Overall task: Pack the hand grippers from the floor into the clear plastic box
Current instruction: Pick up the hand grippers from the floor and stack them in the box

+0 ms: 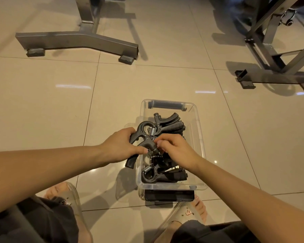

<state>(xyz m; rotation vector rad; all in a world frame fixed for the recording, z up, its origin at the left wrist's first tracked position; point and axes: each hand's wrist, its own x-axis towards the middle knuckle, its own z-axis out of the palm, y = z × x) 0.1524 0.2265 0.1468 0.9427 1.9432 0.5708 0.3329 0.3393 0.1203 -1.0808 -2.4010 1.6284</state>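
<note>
Black hand gripper (pixel 140 142) pinched by left hand (pixel 120 146) and right hand (pixel 175 149) over nearly packed clear plastic box (pixel 198 127); none visible on floor (pixel 60 106).

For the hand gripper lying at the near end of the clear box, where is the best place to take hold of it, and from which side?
Grip the paired black handles of the near hand gripper, coming straight down from above. It lies flat in the clear plastic box, handles pointing right, side by side, giving a broad, even hold. Its spring and looped head sit close against the box's left wall, leaving little finger room there.
</note>
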